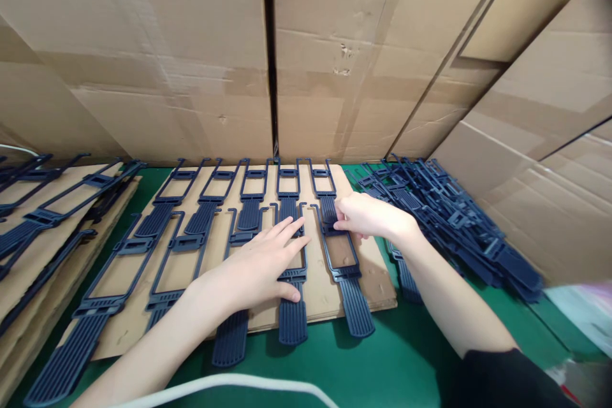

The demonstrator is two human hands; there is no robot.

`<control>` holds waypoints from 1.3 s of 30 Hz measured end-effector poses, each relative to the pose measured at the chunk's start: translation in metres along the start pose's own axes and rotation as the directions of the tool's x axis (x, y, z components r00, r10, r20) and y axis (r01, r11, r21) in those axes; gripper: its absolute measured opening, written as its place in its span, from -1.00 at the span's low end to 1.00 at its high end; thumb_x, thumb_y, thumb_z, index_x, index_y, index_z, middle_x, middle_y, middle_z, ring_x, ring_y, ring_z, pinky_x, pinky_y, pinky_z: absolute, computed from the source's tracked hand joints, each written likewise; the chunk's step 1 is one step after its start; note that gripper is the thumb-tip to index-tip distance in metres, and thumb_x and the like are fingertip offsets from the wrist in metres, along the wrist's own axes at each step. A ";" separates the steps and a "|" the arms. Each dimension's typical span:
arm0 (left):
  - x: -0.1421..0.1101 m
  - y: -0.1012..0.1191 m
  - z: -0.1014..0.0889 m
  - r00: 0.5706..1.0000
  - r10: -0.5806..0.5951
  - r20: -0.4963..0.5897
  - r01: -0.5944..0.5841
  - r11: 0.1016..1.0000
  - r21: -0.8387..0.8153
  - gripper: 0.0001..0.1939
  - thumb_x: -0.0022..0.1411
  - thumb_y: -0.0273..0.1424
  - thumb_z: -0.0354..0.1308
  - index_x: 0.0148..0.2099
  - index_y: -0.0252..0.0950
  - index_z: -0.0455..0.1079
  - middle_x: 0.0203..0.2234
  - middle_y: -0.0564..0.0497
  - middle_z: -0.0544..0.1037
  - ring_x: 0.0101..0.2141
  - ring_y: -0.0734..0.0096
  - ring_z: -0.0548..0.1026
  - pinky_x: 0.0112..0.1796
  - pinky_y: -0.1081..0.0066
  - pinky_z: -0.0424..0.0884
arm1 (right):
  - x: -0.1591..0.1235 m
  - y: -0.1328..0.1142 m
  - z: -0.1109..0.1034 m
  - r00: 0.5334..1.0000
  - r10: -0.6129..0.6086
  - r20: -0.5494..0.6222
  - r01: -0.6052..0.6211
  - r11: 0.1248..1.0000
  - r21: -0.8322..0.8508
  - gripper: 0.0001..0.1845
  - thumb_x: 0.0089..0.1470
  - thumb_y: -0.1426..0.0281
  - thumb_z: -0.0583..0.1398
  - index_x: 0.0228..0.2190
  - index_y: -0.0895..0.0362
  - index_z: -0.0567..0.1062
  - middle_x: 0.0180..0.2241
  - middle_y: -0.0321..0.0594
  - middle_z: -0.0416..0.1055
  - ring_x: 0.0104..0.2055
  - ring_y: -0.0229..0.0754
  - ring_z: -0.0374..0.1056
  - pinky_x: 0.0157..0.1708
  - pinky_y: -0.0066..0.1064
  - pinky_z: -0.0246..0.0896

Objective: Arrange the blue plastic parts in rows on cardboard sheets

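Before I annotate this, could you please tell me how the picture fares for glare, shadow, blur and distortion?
Head view: glare on the tape of the left box; head view: soft shadows on the green table by the front frames; head view: pale material lower right looks blurred; head view: lower-left frame seems stretched.

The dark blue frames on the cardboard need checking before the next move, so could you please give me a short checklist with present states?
1. Dark blue frames laid out in two rows: ok, five at the back and five in front.
2. Front-row paddle ends within the cardboard: not ok, they overhang its near edge.
3. Left hand free of any grip: ok, it is spread open above the front row.
4. Right hand firmly gripping a frame: cannot tell; it is at the right end of the rows, fingertips partly hidden.
5. Loose pile on the right neatly arranged: not ok, its frames lie heaped and overlapping.
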State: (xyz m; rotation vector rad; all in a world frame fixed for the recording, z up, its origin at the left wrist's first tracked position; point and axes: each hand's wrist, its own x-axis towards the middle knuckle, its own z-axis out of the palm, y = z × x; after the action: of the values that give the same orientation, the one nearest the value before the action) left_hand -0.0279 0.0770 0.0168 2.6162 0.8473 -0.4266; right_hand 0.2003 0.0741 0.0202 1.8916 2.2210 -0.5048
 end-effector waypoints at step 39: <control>0.002 -0.005 0.006 0.997 0.039 -0.064 -0.038 0.999 0.012 -0.12 0.04 -0.14 0.27 0.32 -0.23 0.00 0.30 -0.12 -0.32 0.29 0.10 -0.29 0.22 0.10 -0.10 | 0.060 0.026 0.041 0.863 -0.249 -0.440 0.359 0.915 0.185 -0.40 0.22 0.05 -0.07 0.12 0.17 0.27 0.28 0.03 -0.13 0.34 -0.08 -0.26 0.26 -0.03 -0.37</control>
State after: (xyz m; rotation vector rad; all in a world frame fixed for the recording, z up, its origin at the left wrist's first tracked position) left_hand -0.0301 0.0793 0.0093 2.6637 0.8158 -0.3395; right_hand 0.2118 0.1179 -0.0427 1.9123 2.8916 -0.5061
